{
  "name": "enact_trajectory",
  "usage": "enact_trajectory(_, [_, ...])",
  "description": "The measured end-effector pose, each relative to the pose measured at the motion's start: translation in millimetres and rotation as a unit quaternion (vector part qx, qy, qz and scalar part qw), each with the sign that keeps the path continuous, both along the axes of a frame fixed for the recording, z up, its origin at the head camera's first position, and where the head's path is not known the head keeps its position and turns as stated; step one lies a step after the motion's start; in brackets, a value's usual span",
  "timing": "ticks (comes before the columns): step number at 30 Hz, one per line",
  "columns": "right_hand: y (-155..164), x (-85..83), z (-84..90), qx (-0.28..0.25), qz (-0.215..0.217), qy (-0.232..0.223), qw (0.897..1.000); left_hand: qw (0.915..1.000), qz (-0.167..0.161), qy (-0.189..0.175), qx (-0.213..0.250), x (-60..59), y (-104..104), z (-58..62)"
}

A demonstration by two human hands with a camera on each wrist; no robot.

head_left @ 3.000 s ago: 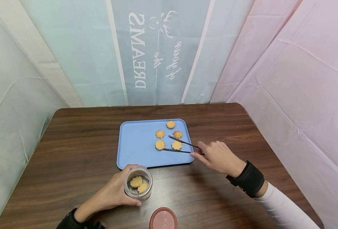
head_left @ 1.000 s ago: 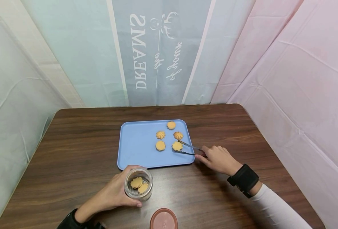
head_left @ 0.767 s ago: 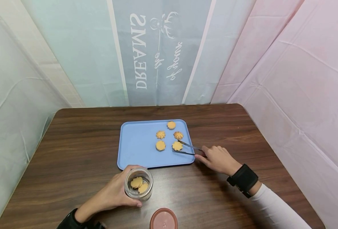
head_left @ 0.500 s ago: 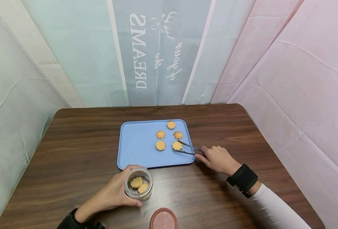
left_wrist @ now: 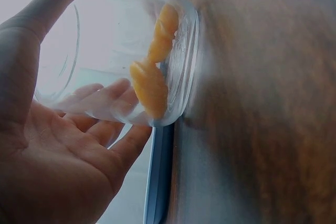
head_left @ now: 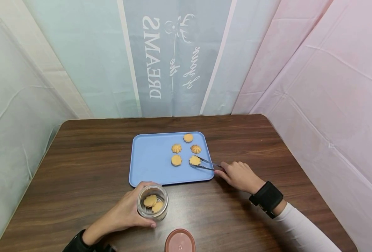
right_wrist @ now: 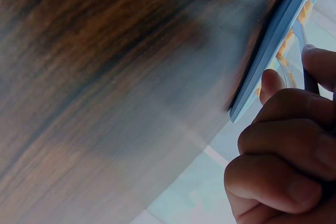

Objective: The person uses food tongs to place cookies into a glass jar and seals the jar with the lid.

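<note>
Head view | right hand [head_left: 240, 176] pinches tongs [head_left: 206, 163] around cookie [head_left: 194, 160] on blue tray [head_left: 148, 164] | left hand [head_left: 123, 215] wraps glass jar [head_left: 152, 202] on worktop | advice: squeeze gently, lift level, keep jar steady.

Tray [head_left: 148, 164] on desk [head_left: 79, 168], ahead of both hands. Five cookies on tray's right half, ahead-left of right hand [head_left: 241, 176]: nearest cookie [head_left: 194, 160] between tongs [head_left: 206, 164] tips, second cookie [head_left: 176, 160] just left of it, third [head_left: 196, 149] and fourth [head_left: 176, 148] behind those, fifth [head_left: 188, 137] farthest, near tray's back edge. Tongs run from right hand leftward over tray's right rim. Jar [head_left: 152, 202] in left hand [head_left: 123, 215], on desk just before tray's front edge, left of right hand. Two cookies inside jar. Lid [head_left: 179, 240] on desk, right of left hand, nearer the person than jar, apart from it.
</note>
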State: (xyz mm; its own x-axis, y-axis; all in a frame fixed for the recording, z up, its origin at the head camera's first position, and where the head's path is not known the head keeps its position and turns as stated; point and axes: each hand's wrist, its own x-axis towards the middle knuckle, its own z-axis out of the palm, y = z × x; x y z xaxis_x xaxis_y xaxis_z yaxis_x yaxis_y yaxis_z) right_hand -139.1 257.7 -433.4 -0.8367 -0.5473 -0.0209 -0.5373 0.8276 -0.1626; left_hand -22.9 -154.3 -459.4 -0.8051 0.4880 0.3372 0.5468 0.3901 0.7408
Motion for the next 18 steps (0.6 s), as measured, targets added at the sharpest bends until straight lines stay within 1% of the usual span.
enact_trajectory(10, [1.6, 0.2, 1.3, -0.002, 0.000, 0.001, 1.000, 1.0000, -0.002, 0.004, 0.004, 0.1, 0.5, 0.9])
enact_trajectory(18, [2.4, -0.4, 1.9, -0.016, 0.013, 0.023, 1.000, 1.0000, 0.000, 0.005, 0.003, 0.4, 0.8, 1.2])
